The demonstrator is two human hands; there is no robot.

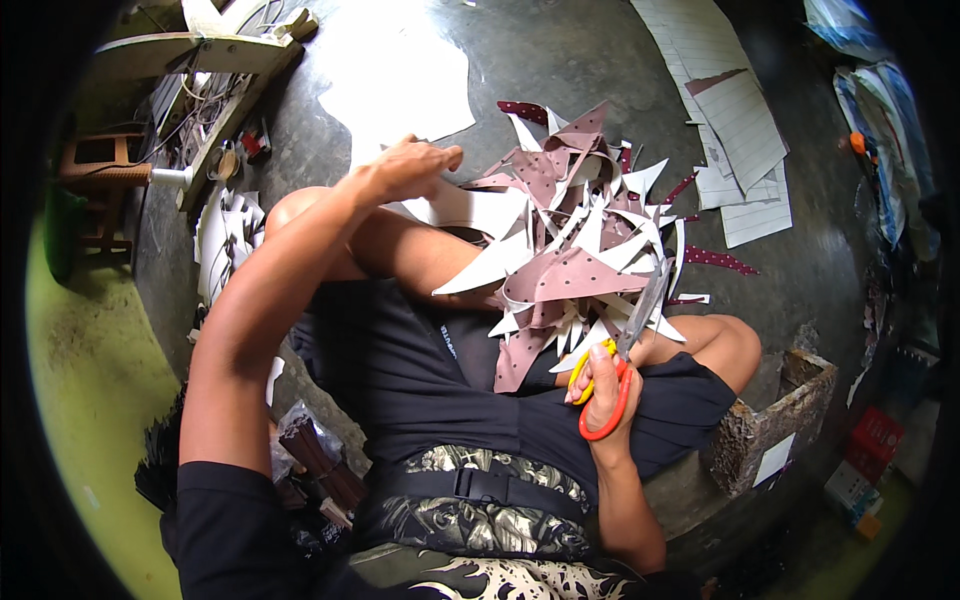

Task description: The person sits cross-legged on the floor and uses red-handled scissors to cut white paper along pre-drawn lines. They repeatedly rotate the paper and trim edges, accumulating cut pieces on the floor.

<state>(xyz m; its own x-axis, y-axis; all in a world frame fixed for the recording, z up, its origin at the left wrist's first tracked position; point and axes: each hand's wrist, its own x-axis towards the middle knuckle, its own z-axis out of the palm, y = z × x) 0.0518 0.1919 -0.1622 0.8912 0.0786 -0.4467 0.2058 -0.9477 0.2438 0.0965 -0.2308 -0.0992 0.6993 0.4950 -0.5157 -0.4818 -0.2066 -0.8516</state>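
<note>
A pair of scissors [623, 402] with red and yellow handles is in my right hand [602, 408], its fingers closed round the loops. The metal blades point away from me, against a heap of pointed scraps [572, 275] across my lap and crossed legs. These scraps are white, dusty pink with dark dots, and maroon with light dots. My left hand [412, 168] hovers by the heap's left side, fingers loosely stretched to the right, with no object visible in them. Just past it lies a bright white sheet [425, 85] on the floor, washed out by glare.
Lined paper-like pieces [735, 120] lie on the floor at the far right. A worn box [768, 425] stands by my right knee. On the left are a wooden frame with cables [215, 75], a brown stool [105, 165] and stacked white pieces [228, 240]. Plastic bags [885, 130] line the right edge.
</note>
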